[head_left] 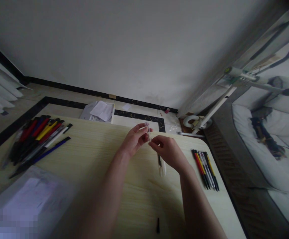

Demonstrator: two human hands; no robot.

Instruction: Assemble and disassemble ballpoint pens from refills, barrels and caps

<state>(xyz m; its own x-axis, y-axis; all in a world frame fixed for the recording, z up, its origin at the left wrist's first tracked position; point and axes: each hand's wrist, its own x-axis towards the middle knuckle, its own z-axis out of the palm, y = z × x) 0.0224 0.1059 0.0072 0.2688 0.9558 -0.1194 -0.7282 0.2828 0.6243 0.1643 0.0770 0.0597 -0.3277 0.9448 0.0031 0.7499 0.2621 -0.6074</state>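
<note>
Nearest the camera, a small black pen cap [157, 225] lies alone on the pale wood-grain table [97, 156], near the table's near edge and between the two forearms. To the left of it, at the near left corner, sits a clear plastic sleeve with white paper inside [32, 199], partly blurred.

Further in, two clear plastic pen barrels [162, 167] lie side by side on the bare table just below the right hand [168, 151], one showing a dark tip. The right hand's fingers are curled narrowly, pinching the lower part of a thin clear pen tube [148, 132] that stands nearly upright above the table. The left hand [134, 139] meets it from the other side, thumb and forefinger closed on the tube's upper end; the two hands almost touch.

To the right, a tidy row of black, red, yellow and white pens [206, 169] lies close to the table's right edge, well apart from the hands. To the left, a loose heap of red, yellow, blue and black pens [36, 137] spreads near the left edge. Between heap and hands the table surface is bare, as is the strip between the hands and the row.

Beyond the table's far edge, a pile of white papers [98, 111] lies on the floor, and a white lamp stand [201, 119] leans by the grey wall [134, 49].
</note>
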